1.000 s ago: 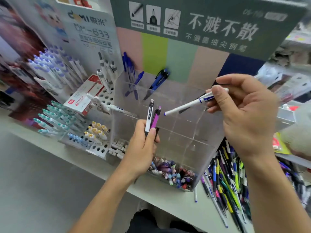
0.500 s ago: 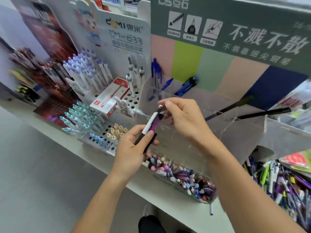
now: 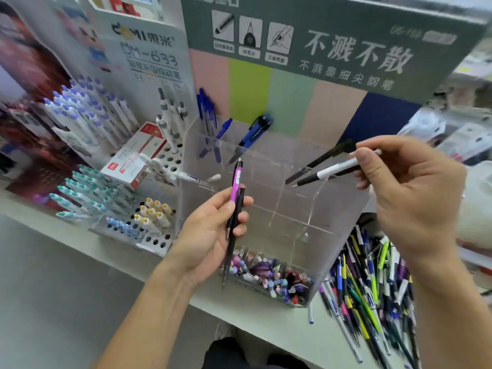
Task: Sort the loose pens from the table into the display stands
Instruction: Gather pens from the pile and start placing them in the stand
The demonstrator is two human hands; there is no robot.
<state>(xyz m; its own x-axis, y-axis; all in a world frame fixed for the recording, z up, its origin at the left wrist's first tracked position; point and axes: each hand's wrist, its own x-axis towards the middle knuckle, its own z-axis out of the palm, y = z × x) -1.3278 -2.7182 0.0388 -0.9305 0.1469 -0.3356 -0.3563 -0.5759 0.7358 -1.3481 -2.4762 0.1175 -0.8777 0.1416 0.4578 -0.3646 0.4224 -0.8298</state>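
Pens and display stands, sorting under way

Purple pen (image 3: 236, 179) and black pen (image 3: 234, 230): upright, side by side, gripped in left hand (image 3: 210, 235). Black-and-white pen (image 3: 330, 171): near level, tip pointing left, pinched in right hand (image 3: 410, 187) over the clear stand (image 3: 332, 209). Clear stand: acrylic, divided into compartments; blue pens (image 3: 210, 121) leaning in the back cells, mixed small caps or pens in the front trough (image 3: 269, 275). Loose pile (image 3: 367, 283): many mixed-colour pens lying on the counter (image 3: 253, 315) right of the clear stand. White stand (image 3: 159, 241): perforated, left of the clear one, holding rows of white pens with blue, teal and yellow caps.
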